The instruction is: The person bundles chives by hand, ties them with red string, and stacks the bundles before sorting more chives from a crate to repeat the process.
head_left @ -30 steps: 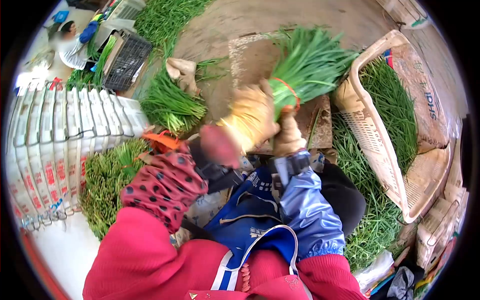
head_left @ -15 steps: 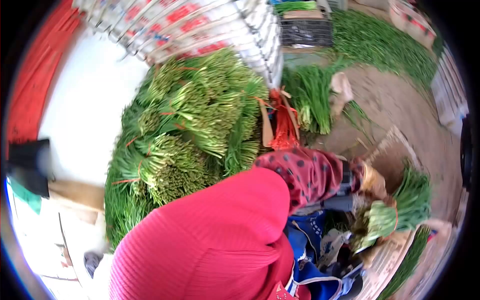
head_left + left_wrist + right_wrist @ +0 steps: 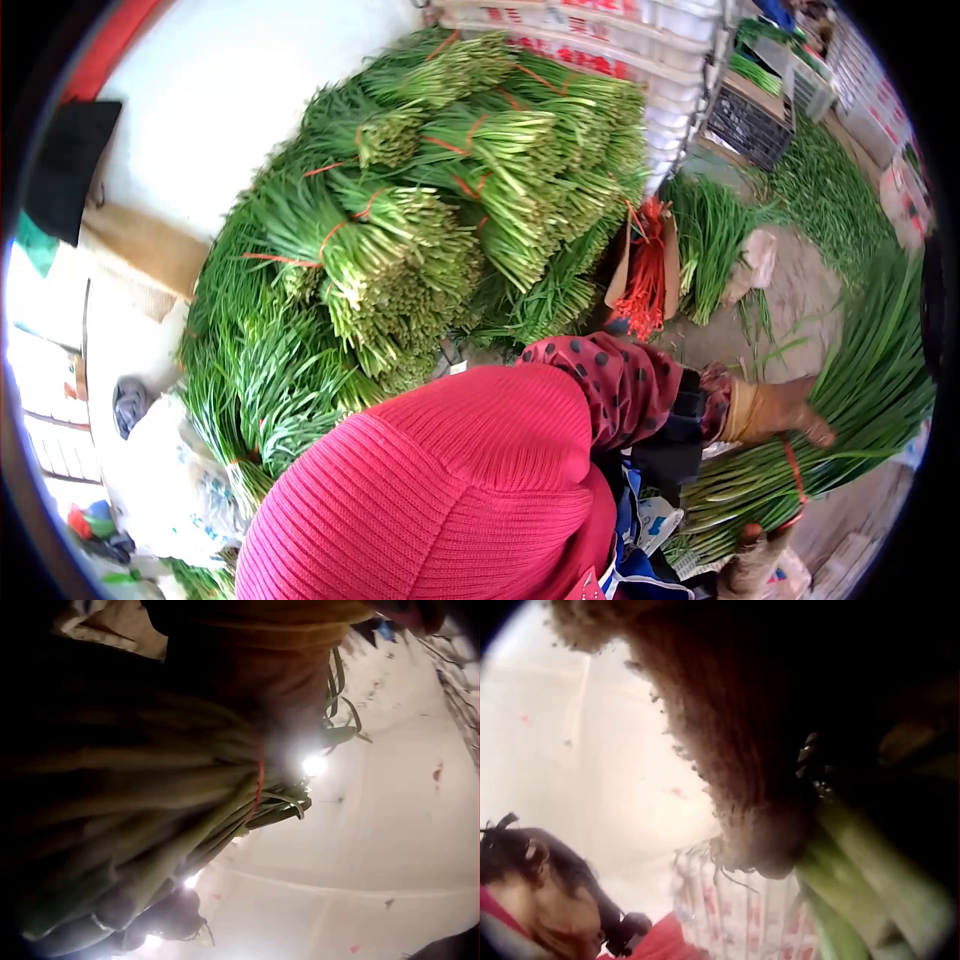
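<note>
A large bundle of long green chives (image 3: 850, 370) lies across the lower right of the head view. An orange band (image 3: 793, 468) circles it near the stem end. My left hand (image 3: 780, 412), in a brownish glove with a yellow cuff, grips the upper side of the bundle beside the band. From below, my gloved right hand (image 3: 757, 562) holds the stems, its thumb showing against them; the rest is hidden by the frame's dark edge. The left wrist view is dark, with the thick stems (image 3: 165, 802) and a red band close by. Stems (image 3: 847, 877) also show beside the right glove.
Banded chive bundles (image 3: 440, 230) are heaped to the left. Between heap and hands stands an open box of loose orange-red ties (image 3: 648, 270). Stacked white crates (image 3: 680, 90) rise behind. More chives (image 3: 710, 240) and a pale glove-like item (image 3: 757, 262) lie on the floor.
The head view has turned leftward, bringing the heap to the middle. The bundle, earlier held upright before the body, now lies sideways at the right with both hands at its band.
</note>
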Available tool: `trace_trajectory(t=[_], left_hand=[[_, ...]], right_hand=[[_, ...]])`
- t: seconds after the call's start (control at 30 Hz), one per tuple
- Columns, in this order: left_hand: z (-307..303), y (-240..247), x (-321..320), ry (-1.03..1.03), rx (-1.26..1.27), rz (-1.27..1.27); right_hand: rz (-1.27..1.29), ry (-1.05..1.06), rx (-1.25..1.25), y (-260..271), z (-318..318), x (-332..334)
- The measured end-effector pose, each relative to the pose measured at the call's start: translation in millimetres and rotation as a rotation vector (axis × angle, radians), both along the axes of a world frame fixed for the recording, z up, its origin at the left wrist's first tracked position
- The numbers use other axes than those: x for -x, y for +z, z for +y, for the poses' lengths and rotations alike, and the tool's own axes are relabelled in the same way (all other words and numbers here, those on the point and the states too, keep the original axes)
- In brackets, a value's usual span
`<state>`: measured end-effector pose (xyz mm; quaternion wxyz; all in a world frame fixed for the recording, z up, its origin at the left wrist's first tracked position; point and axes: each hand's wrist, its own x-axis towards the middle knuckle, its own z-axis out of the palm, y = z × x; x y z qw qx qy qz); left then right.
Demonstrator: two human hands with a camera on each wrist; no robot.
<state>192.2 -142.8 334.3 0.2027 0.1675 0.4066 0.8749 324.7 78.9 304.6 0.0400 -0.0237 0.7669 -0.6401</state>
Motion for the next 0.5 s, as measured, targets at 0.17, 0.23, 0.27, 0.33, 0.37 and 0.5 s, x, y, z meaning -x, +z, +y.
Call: trace_trajectory(t=[0.17, 0.23, 0.27, 0.33, 0.37, 0.5], left_hand=[[-59, 41, 42, 0.672, 0.020, 0.790], [-117, 68, 67, 1.082, 0.245, 1.445], [-139, 85, 65, 0.878, 0.003, 1.200], [-195, 136, 25, 0.345, -0.594, 0.338], [-222, 144, 19, 0.225, -0.644, 0.393], [-346, 176, -11, 0.624, -0.193, 0.655]], right_hand=[[0.061, 0.032, 0.171, 62, -9, 45], [0.060, -0.044, 0.198, 55, 25, 76], [0.129, -0.086, -0.149, 30, 37, 83], [0.015, -0.063, -0.369, 14, 8, 80], [-0.155, 0.015, -0.239, 22, -26, 70], [-0.531, 0.128, -0.275, -58, -8, 52]])
